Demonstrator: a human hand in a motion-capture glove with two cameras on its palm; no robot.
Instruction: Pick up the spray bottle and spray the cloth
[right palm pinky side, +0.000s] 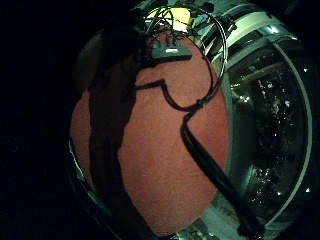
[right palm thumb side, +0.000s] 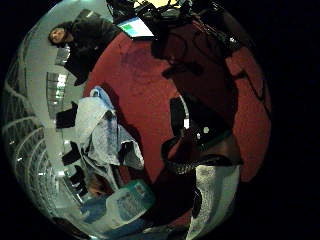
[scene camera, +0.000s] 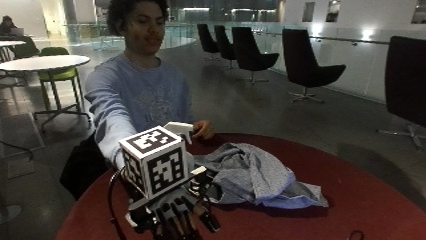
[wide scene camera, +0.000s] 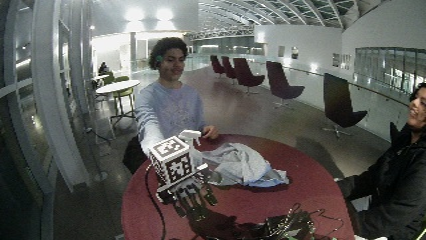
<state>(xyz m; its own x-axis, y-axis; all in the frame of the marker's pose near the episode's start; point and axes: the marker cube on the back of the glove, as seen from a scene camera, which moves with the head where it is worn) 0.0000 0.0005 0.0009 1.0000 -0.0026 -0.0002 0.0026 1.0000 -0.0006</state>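
One spray bottle (scene camera: 181, 131), white at the nozzle and with a pale, teal-labelled body seen in the thumb-side palm view, is stood on the round red table (scene camera: 373, 200) at the edge nearest the person. A crumpled grey-blue cloth (scene camera: 256, 176) is heaped just beside it, with the bare hand (scene camera: 203, 130) rested behind. The gloved right hand (scene camera: 176, 215) is held over bare tabletop, apart from the bottle, fingers spread and straight, nothing grasped.
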